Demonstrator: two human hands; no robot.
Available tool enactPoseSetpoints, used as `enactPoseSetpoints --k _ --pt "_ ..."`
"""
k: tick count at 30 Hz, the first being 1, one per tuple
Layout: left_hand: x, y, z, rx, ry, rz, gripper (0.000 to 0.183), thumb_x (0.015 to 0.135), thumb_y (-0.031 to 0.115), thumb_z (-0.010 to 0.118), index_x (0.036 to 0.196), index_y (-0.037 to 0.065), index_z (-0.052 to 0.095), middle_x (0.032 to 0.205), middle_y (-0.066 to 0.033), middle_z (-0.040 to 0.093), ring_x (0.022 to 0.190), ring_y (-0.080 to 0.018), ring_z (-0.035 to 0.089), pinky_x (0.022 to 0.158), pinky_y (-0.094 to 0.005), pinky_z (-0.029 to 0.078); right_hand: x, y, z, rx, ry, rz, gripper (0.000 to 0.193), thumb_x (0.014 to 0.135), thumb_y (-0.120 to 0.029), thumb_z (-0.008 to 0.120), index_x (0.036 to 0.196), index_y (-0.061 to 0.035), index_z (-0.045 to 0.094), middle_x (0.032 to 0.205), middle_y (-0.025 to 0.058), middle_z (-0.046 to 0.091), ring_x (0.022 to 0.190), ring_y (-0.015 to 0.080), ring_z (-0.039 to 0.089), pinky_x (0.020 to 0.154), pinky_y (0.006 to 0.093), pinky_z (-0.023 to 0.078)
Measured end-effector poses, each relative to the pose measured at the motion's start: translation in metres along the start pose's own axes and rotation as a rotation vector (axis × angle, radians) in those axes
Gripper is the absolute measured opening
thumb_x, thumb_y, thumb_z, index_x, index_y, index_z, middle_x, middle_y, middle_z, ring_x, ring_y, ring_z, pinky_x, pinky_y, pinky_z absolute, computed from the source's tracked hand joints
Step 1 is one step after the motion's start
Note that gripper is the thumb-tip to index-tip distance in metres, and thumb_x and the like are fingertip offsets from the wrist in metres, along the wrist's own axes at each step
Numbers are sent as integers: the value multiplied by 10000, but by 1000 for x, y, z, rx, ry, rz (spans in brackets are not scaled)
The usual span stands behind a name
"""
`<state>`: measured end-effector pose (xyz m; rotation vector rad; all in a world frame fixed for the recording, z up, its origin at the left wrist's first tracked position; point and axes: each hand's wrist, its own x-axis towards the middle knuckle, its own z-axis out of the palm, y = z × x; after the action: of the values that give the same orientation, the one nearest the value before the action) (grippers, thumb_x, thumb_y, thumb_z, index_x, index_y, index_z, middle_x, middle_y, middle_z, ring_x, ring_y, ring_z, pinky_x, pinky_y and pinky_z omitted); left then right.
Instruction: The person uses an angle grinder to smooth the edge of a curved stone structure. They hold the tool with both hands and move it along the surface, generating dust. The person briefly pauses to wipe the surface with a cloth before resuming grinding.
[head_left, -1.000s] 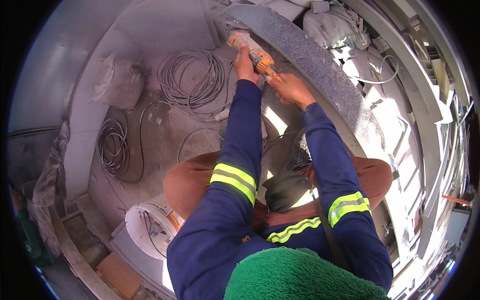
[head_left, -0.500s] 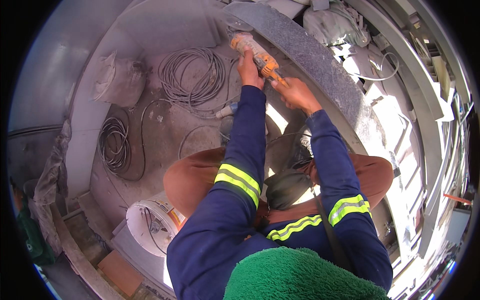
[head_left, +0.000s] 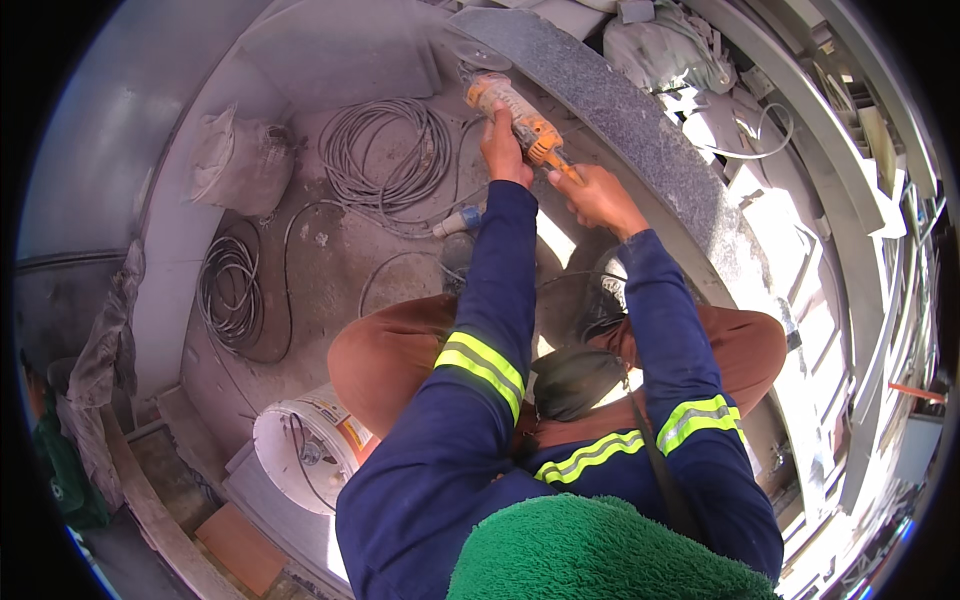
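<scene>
A dusty orange angle grinder (head_left: 541,137) is held in both hands, slanting away from me to the far left. My left hand (head_left: 504,152) wraps round the left side of its body. Closed on the rear grip is my right hand (head_left: 600,196), nearer to me. The grinder's far end, with a pale blurred disc (head_left: 482,54), is at the near-left edge of a grey speckled stone slab (head_left: 610,105). Whether the disc touches the slab I cannot tell.
Coiled grey cables (head_left: 385,155) lie left of the grinder, near a cable connector (head_left: 460,221). A dusty sack (head_left: 243,160) stands farther left. A white bucket (head_left: 300,445) sits by my left knee. Long pale strips (head_left: 845,150) and scrap crowd the right side.
Both hands and the grinder have shifted slightly toward me and to the right, along the slab's edge. The grip of each hand looks the same.
</scene>
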<state>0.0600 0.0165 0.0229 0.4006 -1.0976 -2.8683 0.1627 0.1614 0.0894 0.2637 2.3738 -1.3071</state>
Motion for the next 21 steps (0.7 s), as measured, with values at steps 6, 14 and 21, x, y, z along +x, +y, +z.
enactPoseSetpoints --k 6,14,21 --pt "-2 1 0 -16 -8 -18 511 1098 378 638 1422 -14 581 1226 -86 689 1042 -209 713 909 -381 582 -2 1 1 26 6 5 568 1023 -578 636 952 -15 643 707 41 642 540 154 643 496 328 498" --pt "26 6 2 -4 30 12 487 1083 352 669 1380 -30 613 1201 -89 697 1034 -205 713 885 -386 588 21 -13 2 62 2 -10 570 1009 -554 667 909 7 667 677 76 672 565 196 689 533 352 527" --pt "41 5 0 17 19 3 505 1091 356 652 1401 -33 567 1187 -117 687 1047 -265 724 889 -444 612 27 -22 -1 43 -6 10 584 1012 -557 666 994 26 687 740 81 695 590 188 700 534 337 545"
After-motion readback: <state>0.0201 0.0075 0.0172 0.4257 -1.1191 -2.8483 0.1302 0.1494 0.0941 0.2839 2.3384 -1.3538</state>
